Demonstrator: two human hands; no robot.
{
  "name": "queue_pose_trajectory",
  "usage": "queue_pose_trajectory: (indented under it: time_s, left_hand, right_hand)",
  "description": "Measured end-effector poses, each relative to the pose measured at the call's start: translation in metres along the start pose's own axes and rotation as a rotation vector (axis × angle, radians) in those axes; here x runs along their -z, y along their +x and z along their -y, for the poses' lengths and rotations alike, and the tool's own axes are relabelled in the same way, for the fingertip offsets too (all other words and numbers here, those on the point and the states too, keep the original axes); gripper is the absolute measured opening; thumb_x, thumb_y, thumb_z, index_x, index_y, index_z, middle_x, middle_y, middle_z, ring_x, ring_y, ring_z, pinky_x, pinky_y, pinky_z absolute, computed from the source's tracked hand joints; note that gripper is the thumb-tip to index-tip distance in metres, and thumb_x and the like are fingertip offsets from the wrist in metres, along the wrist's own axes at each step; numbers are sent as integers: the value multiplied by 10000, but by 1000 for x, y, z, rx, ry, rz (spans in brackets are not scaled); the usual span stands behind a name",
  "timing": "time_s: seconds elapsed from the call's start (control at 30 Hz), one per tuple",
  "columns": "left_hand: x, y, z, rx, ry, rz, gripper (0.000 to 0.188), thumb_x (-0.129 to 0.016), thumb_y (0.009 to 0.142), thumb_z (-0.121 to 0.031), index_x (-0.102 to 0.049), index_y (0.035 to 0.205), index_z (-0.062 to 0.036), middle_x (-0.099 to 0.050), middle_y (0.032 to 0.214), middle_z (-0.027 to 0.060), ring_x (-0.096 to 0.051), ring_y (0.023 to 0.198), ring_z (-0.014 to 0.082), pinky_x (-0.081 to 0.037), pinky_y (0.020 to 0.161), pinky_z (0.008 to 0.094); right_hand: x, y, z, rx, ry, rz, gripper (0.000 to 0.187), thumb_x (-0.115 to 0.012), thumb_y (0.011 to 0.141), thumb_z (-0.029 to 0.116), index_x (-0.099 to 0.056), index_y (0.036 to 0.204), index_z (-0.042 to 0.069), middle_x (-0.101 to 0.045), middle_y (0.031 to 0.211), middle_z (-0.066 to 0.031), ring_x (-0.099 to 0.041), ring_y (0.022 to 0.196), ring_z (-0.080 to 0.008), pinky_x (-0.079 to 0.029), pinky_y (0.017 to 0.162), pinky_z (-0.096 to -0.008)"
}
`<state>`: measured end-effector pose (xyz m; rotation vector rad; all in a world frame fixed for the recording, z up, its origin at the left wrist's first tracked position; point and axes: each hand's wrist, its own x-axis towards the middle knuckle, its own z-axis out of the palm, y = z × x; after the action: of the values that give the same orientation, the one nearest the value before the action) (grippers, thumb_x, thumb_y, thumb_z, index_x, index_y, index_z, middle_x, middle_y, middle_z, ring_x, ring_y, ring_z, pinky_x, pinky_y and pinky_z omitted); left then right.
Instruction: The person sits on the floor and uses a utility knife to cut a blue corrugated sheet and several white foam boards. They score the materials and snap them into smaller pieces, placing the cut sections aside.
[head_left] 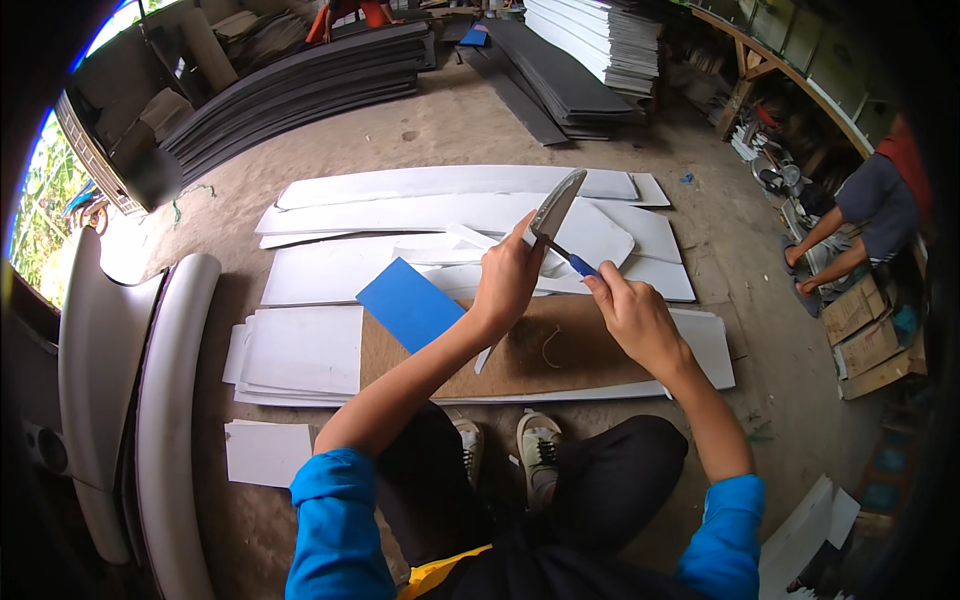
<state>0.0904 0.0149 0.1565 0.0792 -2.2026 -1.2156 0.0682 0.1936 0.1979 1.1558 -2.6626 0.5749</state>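
My left hand (510,275) is closed around the lower end of a curved grey piece with a pale edge (560,203), which stands tilted up to the right. In my right hand (630,310) is a blue-handled tool (582,266). Its narrow dark tip touches or crosses the grey piece just above my left fingers; whether it is a blade or a shaft I cannot tell. Below both hands lies a brown board (480,375) on stacked white sheets (305,345). A flat blue rectangle (408,303) rests partly on that board, beside my left forearm.
More white sheets (335,215) lie beyond the board. Large white curved panels (175,400) stand at the left. Stacks of dark sheets (310,85) lie farther back. A person in shorts (890,205) is at the right, near cardboard pieces (865,335). Another person is partly visible at the back.
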Motion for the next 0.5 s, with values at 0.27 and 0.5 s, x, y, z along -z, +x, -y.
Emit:
queue_pose_trajectory:
  time_s: [0.27,0.5]
  left_hand:
    - [-3,-9,1,-87,92,27,469,-548,758,8,-417,1208,7,-588,723,222,-580,614,374,-461,545,417]
    - [-2,-9,1,-122,137,57,479,-557,768,-15,-388,1215,23,-593,768,225,-580,630,379,-467,543,423]
  right_hand:
    - [6,-4,5,59,-27,-16,280,-436,907,318,-489,831,53,-540,482,-129,-565,444,-318,-422,385,-406]
    - [8,-6,4,54,-106,-31,291,-445,901,324,-495,816,51,-534,465,-123,-563,426,-312,-444,378,-391]
